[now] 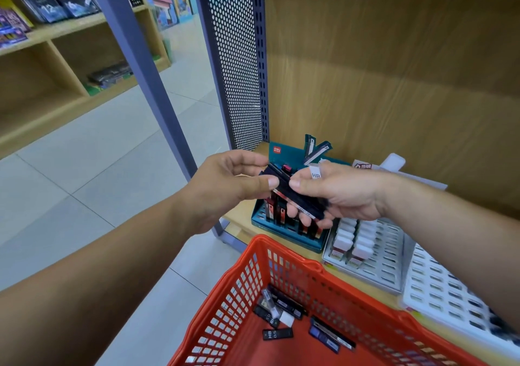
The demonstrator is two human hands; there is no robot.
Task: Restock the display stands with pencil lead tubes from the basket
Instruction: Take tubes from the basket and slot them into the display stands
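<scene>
Both hands meet above the teal display stand (pixel 284 232) on the wooden shelf. My right hand (pixel 343 192) grips a bundle of black pencil lead tubes (pixel 295 196), held flat across its fingers, with a white HB-labelled tube (pixel 316 172) tucked on top. My left hand (pixel 225 185) pinches the upper end of the bundle between thumb and fingers. The teal stand holds several upright dark and red tubes, partly hidden by the hands. Below, the red basket (pixel 281 256) holds several loose black tubes (pixel 277 333) on its floor.
Right of the teal stand sits a white slotted stand (pixel 385 256) with several white-capped tubes, and another white slotted tray (pixel 439 289) beyond it. A perforated metal panel (pixel 239 64) and a grey post (pixel 146 64) border the shelf's left. Tiled floor and stocked shelves lie left.
</scene>
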